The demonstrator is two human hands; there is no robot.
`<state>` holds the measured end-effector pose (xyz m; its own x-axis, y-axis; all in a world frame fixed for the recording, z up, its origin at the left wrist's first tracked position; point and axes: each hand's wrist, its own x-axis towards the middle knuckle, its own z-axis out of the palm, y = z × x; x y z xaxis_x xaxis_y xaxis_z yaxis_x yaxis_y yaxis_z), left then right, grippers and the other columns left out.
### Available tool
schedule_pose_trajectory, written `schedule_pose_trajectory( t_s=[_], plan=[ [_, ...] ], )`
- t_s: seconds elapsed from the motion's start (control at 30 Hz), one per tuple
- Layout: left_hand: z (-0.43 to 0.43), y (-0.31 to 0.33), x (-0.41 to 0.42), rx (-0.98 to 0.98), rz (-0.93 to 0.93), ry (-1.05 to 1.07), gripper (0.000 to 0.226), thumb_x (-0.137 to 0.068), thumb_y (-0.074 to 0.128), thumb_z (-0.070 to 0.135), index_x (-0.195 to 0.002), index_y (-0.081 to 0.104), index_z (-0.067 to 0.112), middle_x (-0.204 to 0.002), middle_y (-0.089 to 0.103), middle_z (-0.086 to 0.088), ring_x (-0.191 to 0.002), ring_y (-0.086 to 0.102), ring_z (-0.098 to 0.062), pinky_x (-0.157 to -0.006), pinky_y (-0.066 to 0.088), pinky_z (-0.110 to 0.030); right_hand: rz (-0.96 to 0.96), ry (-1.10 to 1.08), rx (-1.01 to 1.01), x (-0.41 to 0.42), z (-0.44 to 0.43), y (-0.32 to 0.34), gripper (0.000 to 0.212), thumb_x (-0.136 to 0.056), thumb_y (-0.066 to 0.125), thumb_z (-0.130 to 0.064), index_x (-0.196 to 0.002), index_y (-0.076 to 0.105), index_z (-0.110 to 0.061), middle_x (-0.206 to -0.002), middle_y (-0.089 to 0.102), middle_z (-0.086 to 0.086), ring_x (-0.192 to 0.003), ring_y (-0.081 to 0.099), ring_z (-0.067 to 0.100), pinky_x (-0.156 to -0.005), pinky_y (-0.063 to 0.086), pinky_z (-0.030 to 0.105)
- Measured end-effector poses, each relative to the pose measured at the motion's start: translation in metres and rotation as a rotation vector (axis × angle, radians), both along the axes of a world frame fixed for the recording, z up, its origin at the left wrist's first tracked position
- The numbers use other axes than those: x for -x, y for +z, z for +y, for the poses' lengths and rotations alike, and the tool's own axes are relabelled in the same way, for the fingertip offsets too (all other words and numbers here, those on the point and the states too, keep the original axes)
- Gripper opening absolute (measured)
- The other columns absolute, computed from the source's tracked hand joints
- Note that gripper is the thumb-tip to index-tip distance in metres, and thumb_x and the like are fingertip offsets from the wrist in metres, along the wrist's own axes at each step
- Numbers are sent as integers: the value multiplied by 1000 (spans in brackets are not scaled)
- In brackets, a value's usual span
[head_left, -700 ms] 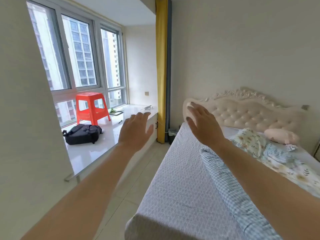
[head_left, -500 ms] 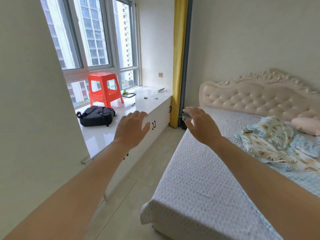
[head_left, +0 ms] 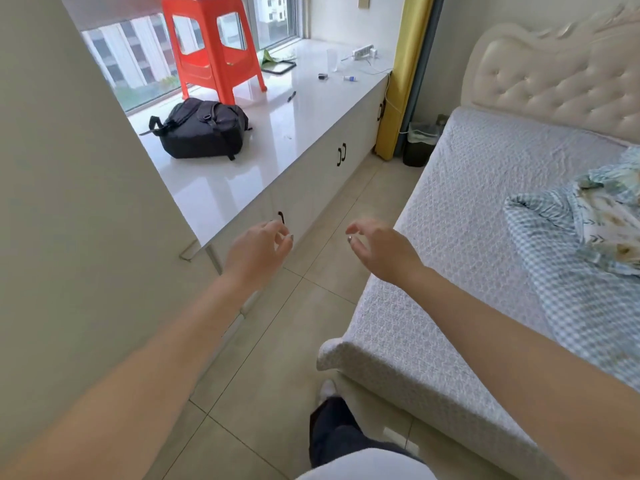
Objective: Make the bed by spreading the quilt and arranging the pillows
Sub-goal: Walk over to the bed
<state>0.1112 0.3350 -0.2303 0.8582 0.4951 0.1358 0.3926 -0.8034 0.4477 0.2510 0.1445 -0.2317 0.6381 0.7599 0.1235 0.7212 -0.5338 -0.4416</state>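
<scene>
White textured fabric covers one bed (head_left: 460,244), which fills the right side of the view. One padded, buttoned headboard (head_left: 568,74) stands at its far end. One quilt (head_left: 568,282), blue check on one face and floral on the other, lies bunched in a heap on the right part of the bed, not spread. Its near end runs out of view at the right edge.

Both my hands are out in front, over the tiled floor (head_left: 277,341) between counter and bed. My left hand (head_left: 258,251) has loosely curled fingers and holds nothing. My right hand (head_left: 384,251) is the same, fingers slack and bent with nothing in them. It is level with the bed's left edge and well apart from the quilt.

One glossy white counter (head_left: 242,174) runs under the window (head_left: 138,64) on the left. Counted on it: one orange stool (head_left: 211,53), one black backpack (head_left: 202,129), one clear cup (head_left: 332,60), one power strip (head_left: 363,51), one pen (head_left: 291,95). Two smaller items lie near the cup, too small to identify.

One yellow curtain (head_left: 401,74) hangs at the counter's far end. One dark bin (head_left: 419,147) stands between it and the head of the bed. One leg (head_left: 332,434) of mine, in dark trousers, shows at the bottom.
</scene>
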Motion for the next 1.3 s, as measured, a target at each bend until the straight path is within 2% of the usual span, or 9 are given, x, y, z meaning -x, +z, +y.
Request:
schedule_pose_trajectory(
  t_s=[0.13,0.23,0.33,0.43,0.63,0.83,0.93,1.13,1.3],
  plan=[
    [35,-40,-46,56,55,26,22,-97,46,35,-101,63,21,-91,59,13,-89,59,-13,-72,46,-30,128,-33,3,-43,36,-47,24,-98,47,-25,-114,61,-15,-116,63,-3,-105,59,15,-83,50,34],
    [61,-74,-85,93,155,67,24,-98,44,36,-103,62,21,-93,60,11,-89,59,-14,-67,44,-28,245,-65,3,-82,61,-80,23,-98,47,-23,-113,62,-15,-114,63,-3,-104,58,14,-80,46,29],
    [81,-101,-125,145,232,74,26,-98,43,37,-103,61,20,-97,63,9,-91,60,-15,-74,50,-32,355,-117,8,-117,80,-106,22,-98,47,-22,-111,62,-15,-113,63,-1,-103,58,16,-81,46,30],
    [102,-116,-164,175,278,74,26,-98,42,37,-102,61,19,-98,64,8,-90,60,-15,-76,52,-36,433,-157,16,-145,94,-127,21,-98,46,-23,-110,62,-15,-111,62,-2,-101,58,15,-75,43,28],
    [148,-147,-245,247,321,17,26,-98,44,39,-110,60,22,-97,61,10,-86,58,-13,-75,52,-35,567,-313,43,-206,115,-156,20,-98,46,-26,-109,61,-20,-105,59,-8,-94,58,13,-78,53,39],
    [202,-176,-338,298,378,-83,30,-98,43,39,-116,58,21,-103,63,9,-86,59,-10,-66,46,-27,661,-471,31,-279,148,-186,18,-96,47,-30,-106,61,-27,-99,61,-14,-90,59,6,-74,51,29],
    [243,-183,-395,316,404,-120,29,-99,42,38,-117,58,21,-105,64,9,-86,59,-10,-67,47,-28,715,-566,-10,-328,178,-199,15,-96,49,-28,-103,62,-27,-98,64,-11,-91,61,7,-71,47,23],
    [325,-181,-528,347,431,-170,29,-98,41,43,-115,57,26,-102,60,13,-84,60,-12,-61,44,-27,746,-736,-59,-437,241,-193,14,-97,49,-25,-101,63,-25,-98,64,-8,-92,61,10,-75,43,22],
    [352,-184,-640,394,482,-310,29,-98,43,41,-115,58,23,-100,58,13,-87,58,-12,-62,40,-27,766,-876,-110,-511,255,-189,15,-98,49,-27,-103,62,-26,-98,61,-12,-87,56,-2,-68,39,12]
  ],
)
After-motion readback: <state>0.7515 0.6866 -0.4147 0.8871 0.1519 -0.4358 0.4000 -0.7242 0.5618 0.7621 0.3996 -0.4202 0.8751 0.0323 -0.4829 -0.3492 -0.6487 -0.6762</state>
